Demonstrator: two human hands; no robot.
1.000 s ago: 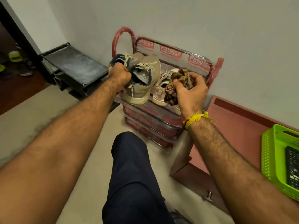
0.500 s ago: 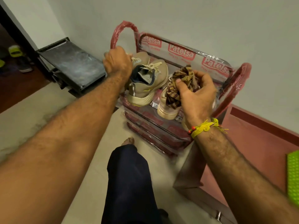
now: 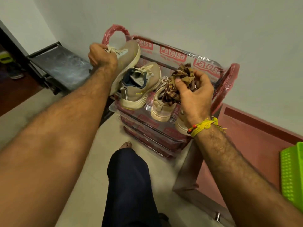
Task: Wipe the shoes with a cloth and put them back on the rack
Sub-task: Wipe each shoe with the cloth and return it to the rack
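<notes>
My left hand (image 3: 102,57) grips a tan sneaker (image 3: 128,58) by its collar and laces, lifted and tilted above the left end of the rack (image 3: 173,54). Its partner, a tan sneaker with a dark blue lining (image 3: 139,86), rests on the top shelf. Beside that one stands a cream shoe (image 3: 159,107), and another cream shoe (image 3: 181,124) shows partly under my right wrist. A bunched brown checked cloth (image 3: 178,81) is held in my right hand (image 3: 196,95) just above the cream shoes.
The red rack is wrapped in plastic and stands against a grey wall. A black metal stand (image 3: 60,66) sits to its left. A reddish board (image 3: 255,145) and a green basket (image 3: 291,174) lie at the right. My leg and bare foot (image 3: 125,145) are before the rack.
My left hand has raised one tan sneaker off the shelf and tipped it up toward the left. The other tan sneaker stays on the shelf. The cloth remains in my right hand.
</notes>
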